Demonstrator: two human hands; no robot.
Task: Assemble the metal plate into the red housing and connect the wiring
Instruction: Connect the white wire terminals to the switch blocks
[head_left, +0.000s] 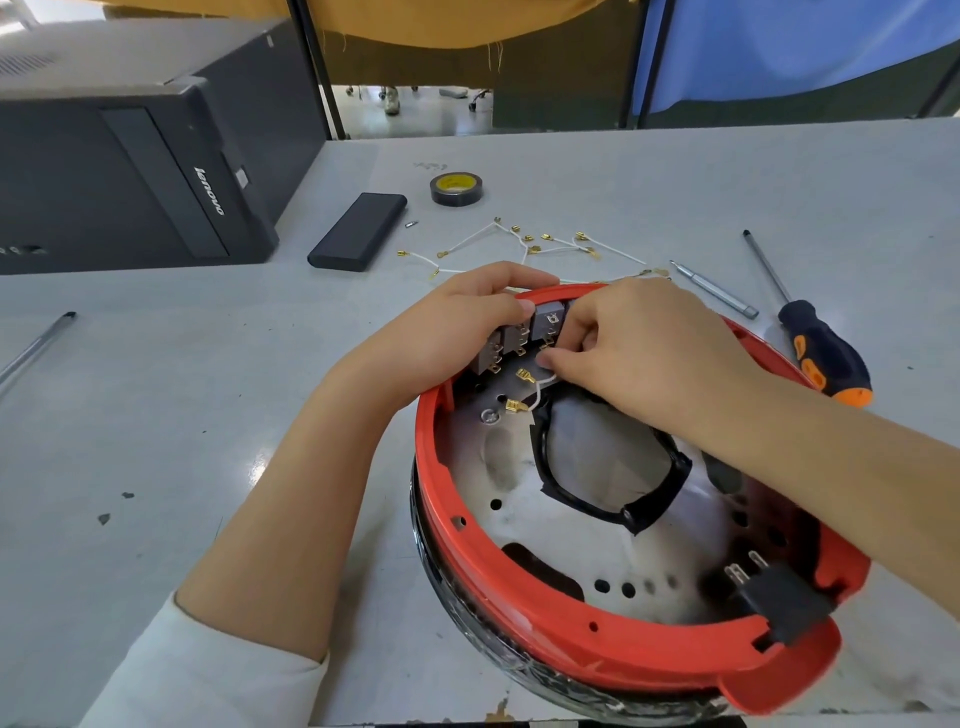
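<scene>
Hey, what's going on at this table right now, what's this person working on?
A person is wiring up a round red plastic housing with a perforated metal plate seated inside. The left hand grips the far rim beside the grey switch blocks, while the right hand pinches a short white wire with brass terminals at those switches. More loose white wires, a black tape roll and an orange-and-black screwdriver lie on the grey table.

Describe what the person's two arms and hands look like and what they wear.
Both hands are bare: no gloves, rings or watch show on the left hand or the right hand. The left forearm is bare up to a white sleeve pushed back near the elbow. The right forearm is bare as far as the frame shows; no sleeve is in view there.
</scene>
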